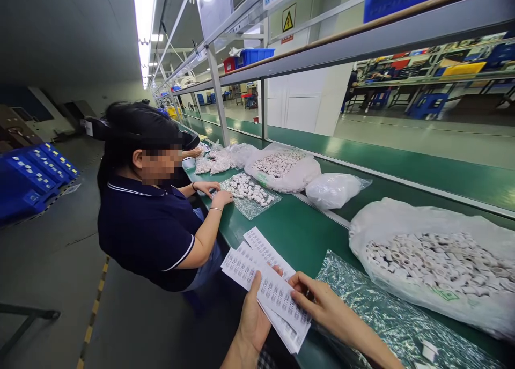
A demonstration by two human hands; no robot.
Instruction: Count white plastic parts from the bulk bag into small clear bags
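Several white sheets of printed labels [267, 291] are fanned out over the front edge of the green bench. My left hand [254, 318] grips them from below, its thumb lying on top. At their right side, the thumb and fingers of my right hand [317, 299] pinch the edge of the top sheet. Right of my hands, a large open plastic bag [406, 216] holds many small white parts [442, 262]. A clear plastic sheet [374, 299] lies in front of that bag, with a white part [428, 351] on it.
A person [148, 224] sits at the left, hands near white pieces on a clear sheet [251, 211]. Further bags [281, 168] and a closed white bag [337, 190] line the bench [281, 219]. A shelf [322, 50] with bins runs above.
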